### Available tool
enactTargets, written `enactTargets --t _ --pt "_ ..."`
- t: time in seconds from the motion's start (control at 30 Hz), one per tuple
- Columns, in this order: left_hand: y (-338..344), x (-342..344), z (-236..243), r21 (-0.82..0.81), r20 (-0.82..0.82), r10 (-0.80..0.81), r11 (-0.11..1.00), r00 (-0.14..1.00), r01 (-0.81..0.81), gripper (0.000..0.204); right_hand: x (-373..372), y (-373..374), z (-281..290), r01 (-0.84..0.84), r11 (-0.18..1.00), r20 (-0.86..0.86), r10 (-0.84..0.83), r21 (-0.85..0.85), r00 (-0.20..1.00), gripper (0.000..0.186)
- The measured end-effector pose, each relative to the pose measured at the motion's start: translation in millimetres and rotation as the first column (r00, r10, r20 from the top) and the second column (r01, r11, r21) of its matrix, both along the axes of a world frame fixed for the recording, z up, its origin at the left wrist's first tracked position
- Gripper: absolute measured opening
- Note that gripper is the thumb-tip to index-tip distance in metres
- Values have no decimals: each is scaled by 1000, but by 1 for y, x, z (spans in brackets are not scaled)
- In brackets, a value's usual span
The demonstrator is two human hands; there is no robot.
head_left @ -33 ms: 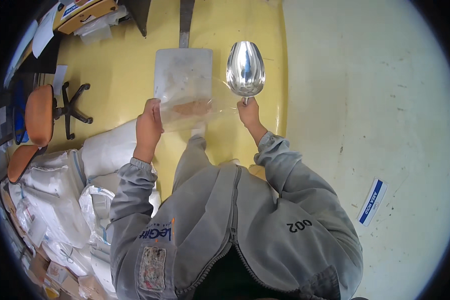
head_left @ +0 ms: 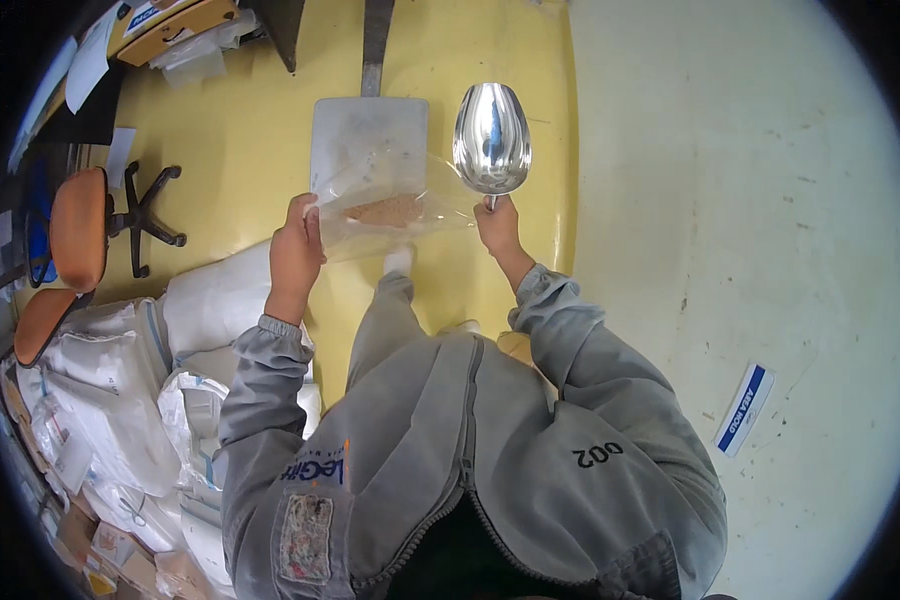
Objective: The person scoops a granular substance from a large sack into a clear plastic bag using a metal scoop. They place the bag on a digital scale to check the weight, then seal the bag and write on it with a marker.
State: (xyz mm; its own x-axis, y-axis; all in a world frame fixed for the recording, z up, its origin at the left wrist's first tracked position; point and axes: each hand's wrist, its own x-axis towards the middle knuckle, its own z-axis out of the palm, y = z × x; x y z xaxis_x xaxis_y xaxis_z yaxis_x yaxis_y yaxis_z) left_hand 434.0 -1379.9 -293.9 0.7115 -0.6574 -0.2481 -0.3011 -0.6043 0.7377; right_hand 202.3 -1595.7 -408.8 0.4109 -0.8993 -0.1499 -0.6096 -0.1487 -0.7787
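Note:
A clear plastic bag (head_left: 342,232) stretches between my hands, with a small heap of reddish-brown grainy material (head_left: 388,210) lying inside it. My left hand (head_left: 298,245) is closed on the bag's left edge, the thumb pressed against the film. In my right hand (head_left: 497,222) is the handle of a shiny metal scoop (head_left: 492,140), its bowl pointing away from me. The bag's right corner reaches that same hand; whether its fingers pinch the film too, I cannot tell. Beyond the bag, partly seen through it, is a flat grey metal platform scale (head_left: 370,130) with a post.
White sacks (head_left: 110,400) are piled at my left, near an orange office chair (head_left: 78,225) with black legs. A desk (head_left: 175,30) stands at the far left. The yellow floor (head_left: 240,130) meets pale flooring (head_left: 730,200), where a blue-and-white sign (head_left: 745,409) lies.
The bag has shifted slightly, and the heap inside shows more clearly. My left hand has moved a little to the left; the scoop stays almost in place.

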Motion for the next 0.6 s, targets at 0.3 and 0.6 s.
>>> enactTargets --t 0.3,0.6 --pt "4 89 -184 507 194 -170 860 966 50 51 84 -21 -91 -143 990 -266 140 9 954 23" --pt "-87 109 -254 513 252 -304 847 919 139 26 108 -53 -89 -206 977 -324 213 57 922 31"
